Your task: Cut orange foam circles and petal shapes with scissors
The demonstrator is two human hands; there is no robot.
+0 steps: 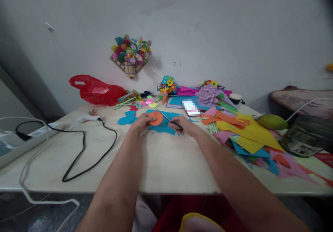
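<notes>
My left hand [142, 122] is closed on the edge of an orange paper circle [156, 119], its fingers and thumb pinching the left side. In my right hand [183, 125] is a pair of scissors [177, 125], my fingers around the dark handles. The blades point up and left, close to the circle's upper right edge; whether they touch it I cannot tell. Under both hands lies a blue sheet [166, 127] with cut edges. Several blue circles [127, 118] rest on the table just left of my left hand.
Coloured sheets and scraps [244, 131] cover the right side, near a mango [272, 122] and a glass jar [307, 135]. A lit phone [191, 108] lies behind my right hand. At left are a glue gun [89, 118] with its black cord, a power strip [47, 130] and a red bag [101, 91].
</notes>
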